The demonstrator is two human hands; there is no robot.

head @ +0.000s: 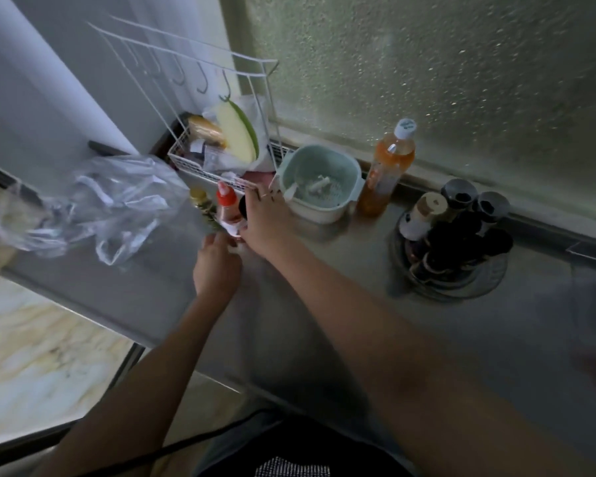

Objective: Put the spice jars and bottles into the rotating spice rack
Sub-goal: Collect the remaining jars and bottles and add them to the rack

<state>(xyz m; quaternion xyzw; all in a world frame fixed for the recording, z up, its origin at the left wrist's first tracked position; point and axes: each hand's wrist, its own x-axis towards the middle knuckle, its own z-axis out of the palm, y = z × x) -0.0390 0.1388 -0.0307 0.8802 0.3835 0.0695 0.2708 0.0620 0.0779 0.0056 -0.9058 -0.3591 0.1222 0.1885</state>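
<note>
A round spice rack (451, 251) with several dark-lidded jars stands on the steel counter at the right. A small group of bottles stands at the counter's back left: a red-capped bottle (227, 208), a gold-capped bottle (200, 203) and a dark-lidded jar (242, 205). My right hand (265, 218) is wrapped around the dark-lidded jar, beside the red-capped bottle. My left hand (215, 266) touches the base of the bottles from the front; its grip is hidden. A tall orange bottle (387, 170) with a white cap stands by the window.
A white wire rack (221, 156) with packets sits behind the bottles. A pale green colander tub (319, 184) stands between the bottles and the orange bottle. A crumpled clear plastic bag (104, 204) lies at the left. The counter edge drops to the floor at the left.
</note>
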